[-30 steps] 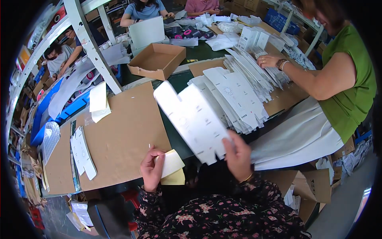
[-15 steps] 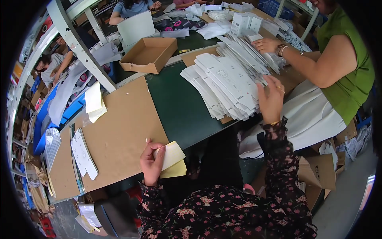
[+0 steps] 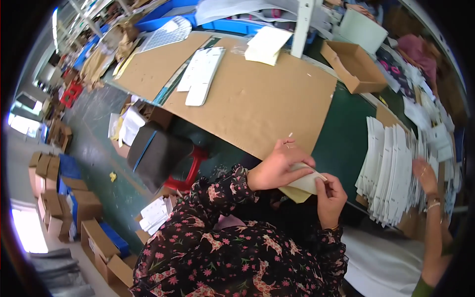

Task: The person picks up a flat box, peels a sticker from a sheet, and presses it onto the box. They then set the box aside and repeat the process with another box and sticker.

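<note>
My left hand [image 3: 280, 167] grips a small stack of cream and yellow paper sheets [image 3: 300, 184] in front of my body, thumb across the top. A short white sliver [image 3: 290, 134] shows just beyond its fingertips; I cannot tell if it touches them. My right hand [image 3: 331, 199] is closed at the right edge of the same sheets, thumb and fingers pinching there. Farther right, flat white printed cartons [image 3: 388, 168] lie in overlapping rows on the green tabletop [image 3: 337, 126].
Brown cardboard [image 3: 257, 99] covers much of the table, bearing flat white cartons [image 3: 204, 74] and pale yellow sheets [image 3: 268, 45]. An open brown box [image 3: 354, 67] lies at the far right. A co-worker's hand [image 3: 424, 174] reaches the carton rows. A dark-backed red stool [image 3: 161, 153] stands left.
My view has swung left. My right hand has left the carton rows and come to the paper sheets in my left hand, which now lies across them.
</note>
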Demonstrator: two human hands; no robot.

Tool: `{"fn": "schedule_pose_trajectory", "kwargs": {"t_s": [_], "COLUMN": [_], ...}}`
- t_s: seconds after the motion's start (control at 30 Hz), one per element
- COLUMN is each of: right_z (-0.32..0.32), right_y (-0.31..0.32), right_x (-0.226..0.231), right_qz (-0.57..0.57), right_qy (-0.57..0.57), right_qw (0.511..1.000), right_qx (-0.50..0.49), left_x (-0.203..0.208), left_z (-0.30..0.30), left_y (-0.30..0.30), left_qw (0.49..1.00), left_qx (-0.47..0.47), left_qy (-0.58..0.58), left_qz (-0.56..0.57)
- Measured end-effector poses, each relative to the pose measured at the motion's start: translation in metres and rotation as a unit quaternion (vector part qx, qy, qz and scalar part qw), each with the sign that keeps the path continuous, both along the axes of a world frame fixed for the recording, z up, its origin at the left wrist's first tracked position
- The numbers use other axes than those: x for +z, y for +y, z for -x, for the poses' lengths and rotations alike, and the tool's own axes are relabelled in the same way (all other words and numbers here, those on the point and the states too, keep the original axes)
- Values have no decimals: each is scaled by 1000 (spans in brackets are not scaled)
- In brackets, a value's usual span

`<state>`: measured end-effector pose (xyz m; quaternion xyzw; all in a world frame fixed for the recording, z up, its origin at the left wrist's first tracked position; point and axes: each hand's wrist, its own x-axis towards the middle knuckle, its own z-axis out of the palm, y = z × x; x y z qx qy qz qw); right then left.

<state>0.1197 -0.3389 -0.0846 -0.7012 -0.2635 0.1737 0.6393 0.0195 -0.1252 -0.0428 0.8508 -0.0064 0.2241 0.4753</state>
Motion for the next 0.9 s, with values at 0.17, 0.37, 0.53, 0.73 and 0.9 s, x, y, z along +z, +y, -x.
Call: {"fn": "schedule_pose_trajectory", "kwargs": {"t_s": [0.17, 0.37, 0.53, 0.73, 0.9], "right_z": [-28, -35, -39, -44, -46], "right_y": [6, 3, -3, -4, -1], "right_x": [-3, -9, -17, -23, -22], "right_qz": [-5, -112, -109, -117, -127], "right_qy": [49, 98, 104, 111, 139], "right_qw": [998, 982, 983, 980, 976], "right_qx": [-42, -113, -108, -116, -106], "left_x": [-8, -28, -4, -8, -5], "left_z": [12, 46, 27, 2, 1], "left_y": [69, 254, 303, 318, 331], "left_qw": [983, 857, 717, 706, 740], "left_qx": [167, 448, 481, 453, 366], "left_qy": [-42, 79, 369, 396, 432], "left_qz": [-64, -243, -345, -374, -363]}}
